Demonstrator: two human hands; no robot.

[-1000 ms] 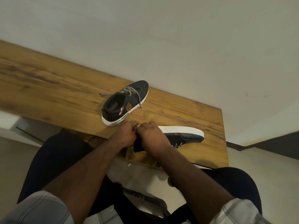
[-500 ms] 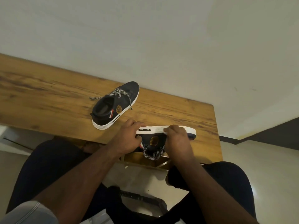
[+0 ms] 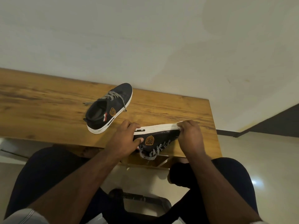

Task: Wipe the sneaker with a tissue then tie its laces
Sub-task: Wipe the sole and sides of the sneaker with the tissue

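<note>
Nearest the camera, the person's dark-trousered knees frame the near edge of the wooden worktop [image 3: 48, 113]. Just beyond, the held sneaker [image 3: 159, 136] lies on its side at that edge, white sole facing away, its speckled laces [image 3: 153, 151] dangling loose. The left hand [image 3: 124, 139] grips its heel, fingers curled over the sole. The right hand [image 3: 191, 136] pinches a white tissue [image 3: 178, 124] against the toe. Farther back, a second sneaker [image 3: 108, 110] stands upright, apart.
</note>
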